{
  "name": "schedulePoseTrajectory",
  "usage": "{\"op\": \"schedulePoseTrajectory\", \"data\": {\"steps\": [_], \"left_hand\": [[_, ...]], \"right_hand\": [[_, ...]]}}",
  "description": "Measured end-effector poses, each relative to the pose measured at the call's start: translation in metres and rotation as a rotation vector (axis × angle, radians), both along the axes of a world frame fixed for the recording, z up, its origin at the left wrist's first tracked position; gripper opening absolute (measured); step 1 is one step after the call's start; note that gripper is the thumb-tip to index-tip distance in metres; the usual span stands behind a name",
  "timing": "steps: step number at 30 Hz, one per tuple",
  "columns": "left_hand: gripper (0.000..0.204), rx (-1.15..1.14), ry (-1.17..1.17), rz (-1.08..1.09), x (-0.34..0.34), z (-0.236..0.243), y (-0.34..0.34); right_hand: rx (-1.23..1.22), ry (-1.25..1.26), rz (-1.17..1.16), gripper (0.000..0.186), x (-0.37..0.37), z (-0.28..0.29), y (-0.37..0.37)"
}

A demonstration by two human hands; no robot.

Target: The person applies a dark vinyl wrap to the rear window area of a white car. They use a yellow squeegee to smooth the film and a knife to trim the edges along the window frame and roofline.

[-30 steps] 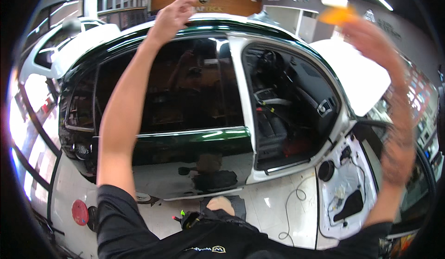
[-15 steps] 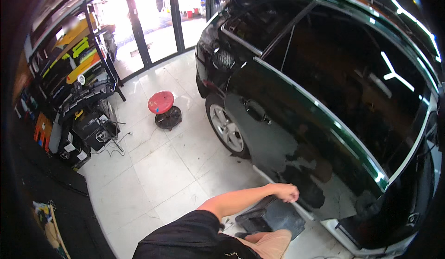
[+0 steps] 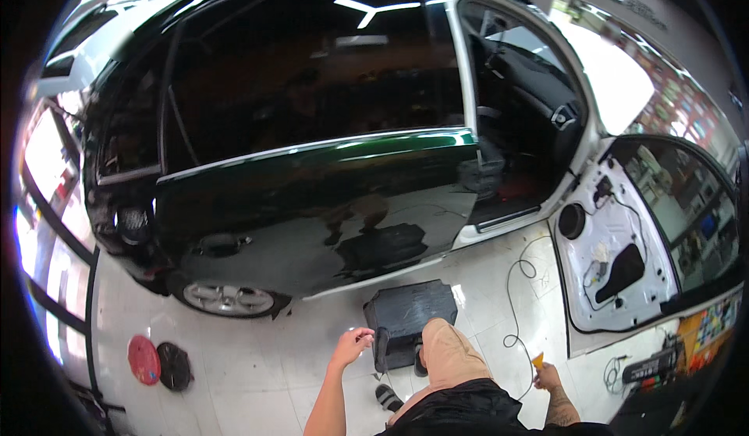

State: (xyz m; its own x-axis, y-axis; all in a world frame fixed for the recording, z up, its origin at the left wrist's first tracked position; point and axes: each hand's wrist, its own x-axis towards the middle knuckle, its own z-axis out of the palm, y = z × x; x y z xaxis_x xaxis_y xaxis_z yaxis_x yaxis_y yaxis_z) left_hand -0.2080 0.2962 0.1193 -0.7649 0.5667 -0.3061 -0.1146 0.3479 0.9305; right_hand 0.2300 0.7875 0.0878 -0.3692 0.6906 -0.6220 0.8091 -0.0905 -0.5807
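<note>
My left hand (image 3: 355, 346) hangs in front of the dark green car (image 3: 312, 202), left of a black plastic step stool (image 3: 413, 311). Its fingers are loosely bent and apart, with nothing visible in them. Low on the right, my right hand (image 3: 548, 376) grips a small yellow squeegee (image 3: 538, 360), its blade pointing up. Neither hand touches the car. The glossy rear door (image 3: 273, 225) reflects the stool and my legs.
Ahead on the right, the front door (image 3: 616, 256) stands open with its bare inner panel showing. A thin cable (image 3: 509, 303) loops across the tiled floor. A red round stool (image 3: 144, 360) stands at the left. Tools (image 3: 655, 364) lie at the lower right.
The view has swung right, bringing the open front door and my right hand with the squeegee into sight. My left hand now appears farther from the car's lower edge.
</note>
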Motion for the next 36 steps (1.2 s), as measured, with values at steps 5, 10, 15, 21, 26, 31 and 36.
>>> {"op": "schedulePoseTrajectory", "data": {"steps": [5,10,15,21,26,31,36], "left_hand": [[0.026,0.042,0.114,-0.091,-0.032,0.031,0.042],[0.024,0.095,0.248,-0.148,-0.099,0.085,0.090],[0.019,0.186,0.586,-0.306,-0.200,0.249,0.196],[0.017,0.051,1.045,-0.235,-0.305,0.494,0.291],[0.015,-0.152,1.212,-0.158,-0.385,0.622,0.331],[0.016,-0.229,1.568,-0.070,-0.478,0.704,0.380],[0.033,-0.276,1.793,0.047,-0.546,0.731,0.456]], "right_hand": [[0.168,0.049,-0.064,0.021,-0.030,0.035,-0.021],[0.116,0.228,-0.108,0.022,-0.056,0.033,0.000],[0.080,0.402,-0.179,0.015,-0.103,0.051,0.060],[0.151,0.756,-0.148,0.008,-0.264,0.227,0.181],[-0.263,1.178,-0.076,0.013,-0.436,0.360,0.237],[-0.510,1.208,0.440,0.009,-0.598,0.493,0.211],[0.082,1.118,0.626,0.040,-0.691,0.580,0.221]]}}
